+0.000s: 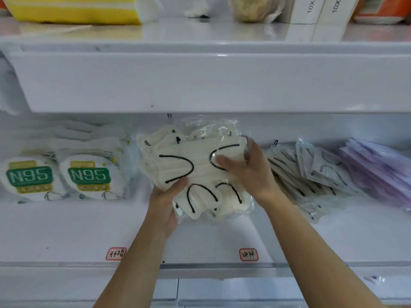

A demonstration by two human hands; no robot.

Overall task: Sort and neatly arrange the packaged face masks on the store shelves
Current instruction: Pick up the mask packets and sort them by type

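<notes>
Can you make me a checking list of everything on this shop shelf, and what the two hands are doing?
Surface: white shelf, two red-edged labels at its front.
Job's things: cream masks with black loops, in clear wrap, held above the shelf; N95 packs left; leaning mask packets and purple packets right.
Clutter: nothing seen.
Grips: left hand holds the bundle's lower edge; right hand lies on top.
Cables: nothing seen.
Surroundings: upper shelf with yellow pack and white boxes.

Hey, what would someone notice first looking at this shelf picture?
Centre stage, the left hand and right hand hold a bundle of cream masks with black ear loops in clear wrap. To the left stand two green-labelled N95 packs; to the right lean lilac mask packs.
</notes>
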